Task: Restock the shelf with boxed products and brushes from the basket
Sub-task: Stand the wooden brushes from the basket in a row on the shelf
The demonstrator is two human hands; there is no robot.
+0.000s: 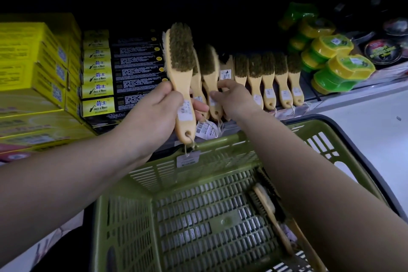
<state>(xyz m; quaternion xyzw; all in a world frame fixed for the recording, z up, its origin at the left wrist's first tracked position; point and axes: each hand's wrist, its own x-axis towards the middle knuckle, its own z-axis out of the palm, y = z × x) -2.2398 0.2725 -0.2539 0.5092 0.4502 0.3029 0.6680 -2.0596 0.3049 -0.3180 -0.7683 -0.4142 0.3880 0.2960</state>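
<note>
My left hand [157, 115] grips the handle of a wooden brush [180, 66] with olive bristles and holds it upright in front of the shelf. A string and tag hang from the handle's end. My right hand [235, 99] reaches into the row of matching brushes [268, 77] standing on the shelf, its fingers touching the handle of one brush [210, 81] near the row's left end. The green basket [198, 212] sits below my arms, with two brushes [268, 212] lying along its right side, partly hidden by my right forearm.
Yellow boxes [31, 68] and black-and-yellow boxed products [123, 73] are stacked on the shelf at left. Yellow-green round packs [331, 59] and dark tins [384, 51] sit at right. The upper shelf area is dark. A white floor [371, 130] lies right of the basket.
</note>
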